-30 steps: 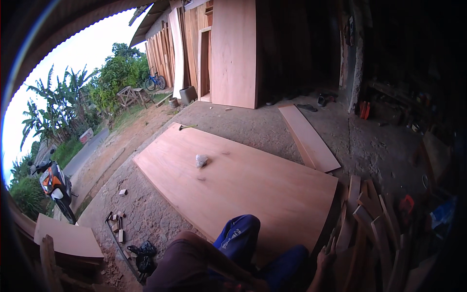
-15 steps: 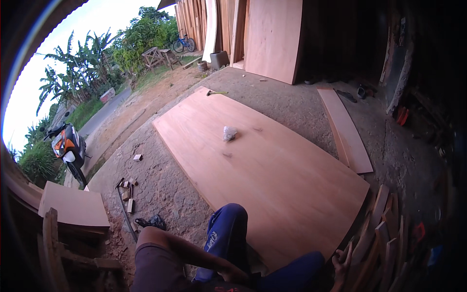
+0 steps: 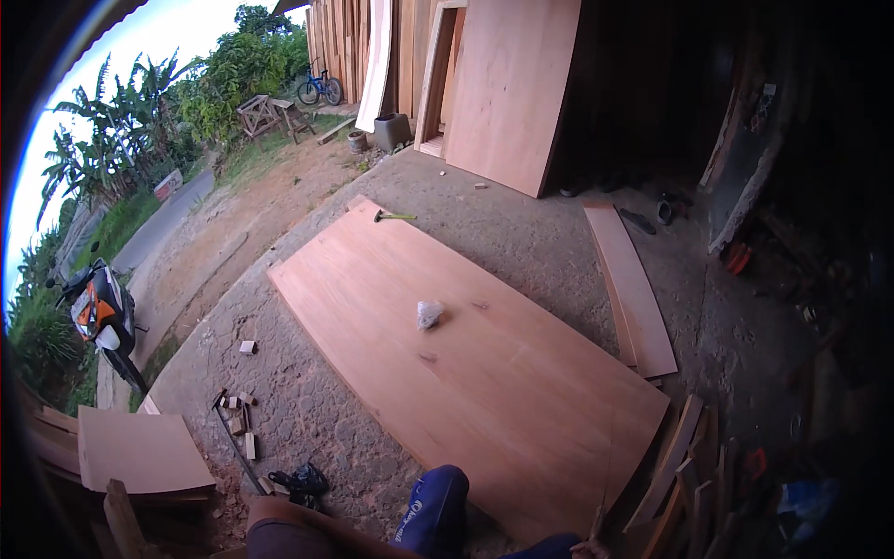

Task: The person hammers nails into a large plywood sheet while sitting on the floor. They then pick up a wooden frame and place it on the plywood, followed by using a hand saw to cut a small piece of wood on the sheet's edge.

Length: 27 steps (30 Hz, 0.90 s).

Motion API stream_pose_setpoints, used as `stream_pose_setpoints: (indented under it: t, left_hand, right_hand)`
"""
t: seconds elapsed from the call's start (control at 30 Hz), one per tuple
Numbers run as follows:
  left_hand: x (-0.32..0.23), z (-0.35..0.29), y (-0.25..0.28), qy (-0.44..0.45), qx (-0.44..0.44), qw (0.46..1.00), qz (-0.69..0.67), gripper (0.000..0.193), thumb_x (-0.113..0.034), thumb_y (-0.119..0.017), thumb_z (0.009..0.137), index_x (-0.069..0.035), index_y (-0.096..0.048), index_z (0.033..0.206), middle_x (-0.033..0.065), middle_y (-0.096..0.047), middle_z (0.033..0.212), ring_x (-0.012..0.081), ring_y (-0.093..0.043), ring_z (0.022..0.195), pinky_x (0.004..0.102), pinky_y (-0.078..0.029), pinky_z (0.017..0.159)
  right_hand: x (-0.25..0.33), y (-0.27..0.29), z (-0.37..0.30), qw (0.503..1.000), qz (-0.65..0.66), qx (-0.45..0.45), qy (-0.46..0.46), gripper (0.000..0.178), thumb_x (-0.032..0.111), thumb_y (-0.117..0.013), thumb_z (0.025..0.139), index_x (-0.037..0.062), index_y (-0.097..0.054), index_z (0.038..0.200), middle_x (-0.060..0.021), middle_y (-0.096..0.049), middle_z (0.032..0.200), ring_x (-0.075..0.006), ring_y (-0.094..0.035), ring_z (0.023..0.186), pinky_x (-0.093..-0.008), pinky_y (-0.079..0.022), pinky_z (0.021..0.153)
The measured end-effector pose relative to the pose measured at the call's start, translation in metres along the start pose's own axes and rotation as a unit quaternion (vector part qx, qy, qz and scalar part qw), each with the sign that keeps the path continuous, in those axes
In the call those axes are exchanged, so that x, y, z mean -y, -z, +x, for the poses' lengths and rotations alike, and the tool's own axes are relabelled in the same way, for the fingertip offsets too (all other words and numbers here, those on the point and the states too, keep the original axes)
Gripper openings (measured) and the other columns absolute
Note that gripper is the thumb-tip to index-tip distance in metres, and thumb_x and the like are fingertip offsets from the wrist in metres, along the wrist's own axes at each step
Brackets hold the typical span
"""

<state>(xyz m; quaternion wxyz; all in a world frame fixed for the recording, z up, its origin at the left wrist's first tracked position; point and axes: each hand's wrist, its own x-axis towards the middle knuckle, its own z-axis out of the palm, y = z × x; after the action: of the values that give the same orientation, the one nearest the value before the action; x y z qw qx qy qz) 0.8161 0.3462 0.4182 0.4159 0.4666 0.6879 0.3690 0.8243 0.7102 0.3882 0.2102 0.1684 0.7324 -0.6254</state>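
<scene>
A large reddish plywood sheet (image 3: 559,401) lies flat on the rough concrete before my knees. My right hand (image 3: 589,548) is at its near right edge, mostly cut off by the lower rim. The fingers look closed, and a short narrow shape points up from them; what they hold is unclear. A faint thin line runs up the sheet from there. My left forearm crosses the lower edge, with its hand out of sight. On the sheet rest a clear plastic bag (image 3: 429,315) of small contents and, at the far end, a hammer (image 3: 395,217) with a yellow-green handle.
Loose wood strips (image 3: 670,466) are piled at the right, beside a long narrow board (image 3: 629,289). To the left are small wood blocks (image 3: 238,424), a dark bar (image 3: 238,447), a black bag (image 3: 303,480) and a smaller panel (image 3: 140,449). A motorcycle (image 3: 102,317) stands farther left.
The view has tilted upward, so things sit lower in the picture. My right hand has moved left from beside the strips to the sheet's edge. My left hand has dropped out of view.
</scene>
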Motion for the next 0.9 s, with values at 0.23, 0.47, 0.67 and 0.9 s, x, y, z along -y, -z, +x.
stream_pose_setpoints:
  t: [0.23, 0.47, 0.67, 0.9]
  left_hand:
    - [-0.121, -0.062, 0.025, 0.044, -0.092, 0.995, 0.018, 0.026, -0.017, -0.056, 0.091, -0.007, -0.061, 0.113, 0.0174, -0.069, 0.106, 0.0339, -0.07, 0.089, 0.0442, -0.054, 0.073]
    - [-0.208, -0.102, 0.053, 0.079, -0.158, 0.982, 0.065, 0.024, -0.015, -0.055, 0.091, -0.007, -0.06, 0.113, 0.0169, -0.069, 0.105, 0.0343, -0.07, 0.088, 0.0451, -0.054, 0.07]
    - [-0.234, -0.105, 0.085, 0.157, -0.164, 0.974, 0.023, 0.023, -0.023, -0.058, 0.089, -0.004, -0.062, 0.1, 0.0171, -0.069, 0.095, 0.0377, -0.069, 0.089, 0.0499, -0.055, 0.072]
    - [-0.217, -0.113, 0.087, 0.108, -0.199, 0.973, -0.04, 0.031, -0.025, -0.062, 0.085, -0.002, -0.068, 0.106, 0.02, -0.07, 0.104, 0.041, -0.067, 0.101, 0.0493, -0.056, 0.083]
  right_hand:
    - [0.083, -0.035, -0.081, 0.947, -0.149, 0.272, 0.086, 0.027, 0.008, -0.064, 0.092, 0.0048, -0.071, 0.118, -0.0138, -0.073, 0.098, -0.0245, -0.067, 0.082, -0.0326, -0.054, 0.077]
    - [0.242, -0.078, -0.117, 0.918, -0.303, 0.243, 0.085, 0.028, 0.014, -0.064, 0.092, 0.0084, -0.07, 0.119, -0.015, -0.073, 0.098, -0.0268, -0.068, 0.085, -0.035, -0.055, 0.079]
    - [0.28, -0.101, -0.133, 0.897, -0.365, 0.231, 0.095, 0.029, 0.018, -0.065, 0.092, 0.0114, -0.07, 0.119, -0.016, -0.073, 0.098, -0.0288, -0.07, 0.088, -0.0371, -0.055, 0.08]
    - [0.309, -0.13, -0.141, 0.881, -0.415, 0.206, 0.093, 0.03, 0.024, -0.065, 0.091, 0.015, -0.07, 0.119, -0.0172, -0.073, 0.098, -0.031, -0.071, 0.091, -0.0395, -0.055, 0.082]
